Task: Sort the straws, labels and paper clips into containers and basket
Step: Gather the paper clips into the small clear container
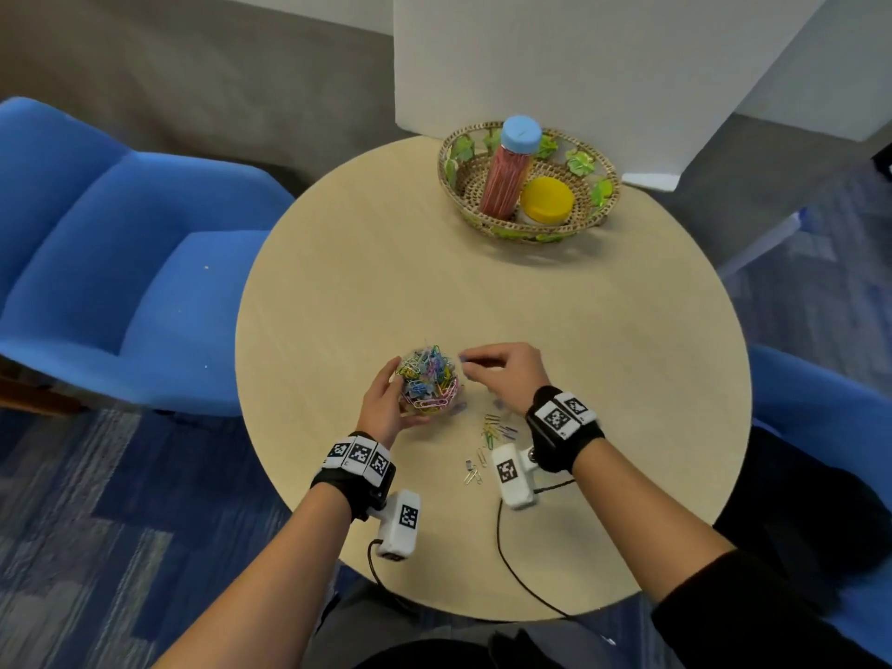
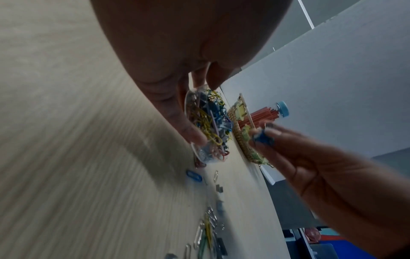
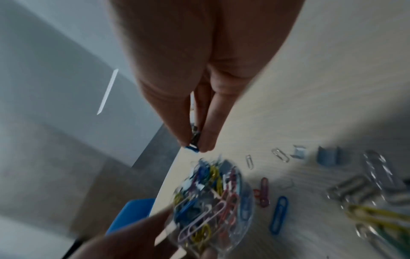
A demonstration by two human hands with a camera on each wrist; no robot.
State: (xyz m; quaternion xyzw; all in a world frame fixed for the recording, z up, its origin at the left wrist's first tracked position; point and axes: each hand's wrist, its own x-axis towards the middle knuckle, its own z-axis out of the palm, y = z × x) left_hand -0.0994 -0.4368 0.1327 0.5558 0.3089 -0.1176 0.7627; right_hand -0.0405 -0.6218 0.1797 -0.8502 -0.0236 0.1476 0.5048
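The clear container [image 1: 428, 379], heaped with coloured paper clips, sits near the table's near edge, gripped by the left hand [image 1: 386, 403] whose fingers curl round its side. Just beside it the right hand [image 1: 507, 374] pinches a small blue clip [image 3: 192, 146] between thumb and fingertips, poised at the container's rim — this looks like the last sorting stage. A scatter of loose clips [image 1: 492, 432] lies on the table [image 1: 603, 379] under the right wrist, not yet gathered. At the far edge the woven basket [image 1: 606, 198] already holds the blue-capped jar of straws [image 1: 507, 176] and a yellow-lidded tub [image 1: 548, 199] — its contents cannot be made out.
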